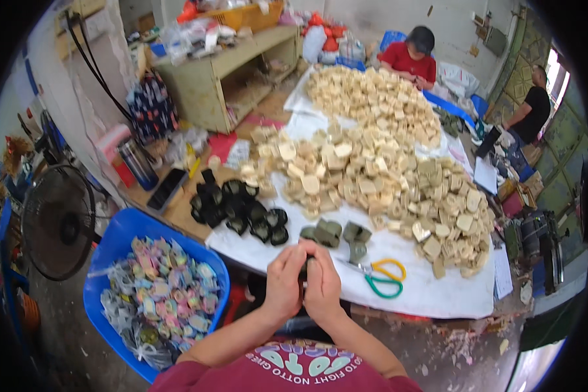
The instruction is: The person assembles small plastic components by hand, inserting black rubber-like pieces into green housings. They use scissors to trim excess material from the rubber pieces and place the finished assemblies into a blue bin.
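1. The left hand [283, 282] and right hand [323, 282] meet in front of the torso, at the counter's near edge.
2. Their fingers curl closed around a small dark piece [304, 268], pinched between the two hands; the grip hides most of it, so its long axis cannot be told.
3. Olive pieces [325, 234] lie on white cloth [438, 298] just beyond the fingertips and slightly rightward, nearer the right hand.
4. Black cupped pieces [236, 208] sit ahead and leftward, nearer the left hand.
5. Scissors [370, 268] lie just right of the right hand, handles pointing rightward, away from it.
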The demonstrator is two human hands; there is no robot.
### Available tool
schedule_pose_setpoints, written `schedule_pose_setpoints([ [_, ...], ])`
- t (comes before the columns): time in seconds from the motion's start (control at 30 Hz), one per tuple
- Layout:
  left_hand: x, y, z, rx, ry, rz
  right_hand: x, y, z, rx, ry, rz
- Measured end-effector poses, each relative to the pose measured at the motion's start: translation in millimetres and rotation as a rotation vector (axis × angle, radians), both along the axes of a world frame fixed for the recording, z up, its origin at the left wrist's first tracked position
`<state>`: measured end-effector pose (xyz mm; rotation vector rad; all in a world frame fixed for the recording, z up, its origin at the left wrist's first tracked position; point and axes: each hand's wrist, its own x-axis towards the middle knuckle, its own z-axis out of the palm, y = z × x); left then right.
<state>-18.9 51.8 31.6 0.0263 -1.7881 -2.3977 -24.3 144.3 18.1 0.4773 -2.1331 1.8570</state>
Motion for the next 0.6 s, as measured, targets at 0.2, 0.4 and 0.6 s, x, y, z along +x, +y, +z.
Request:
schedule_pose_setpoints([
  [0.2, -2, -20, -9, 0.635, -0.158, -0.231, -9, 15, 22, -0.281, -0.54, 0.405],
  [0.4, -4, -18, -28, 0.526, -0.145, -0.171, -5, 2, -12, 0.09, -0.172, 0.195],
  [0.6, -10, -28, -15, 0.637, -0.386, -0.305, -13, 8, 4, 0.391, 0.088, 0.115],
])
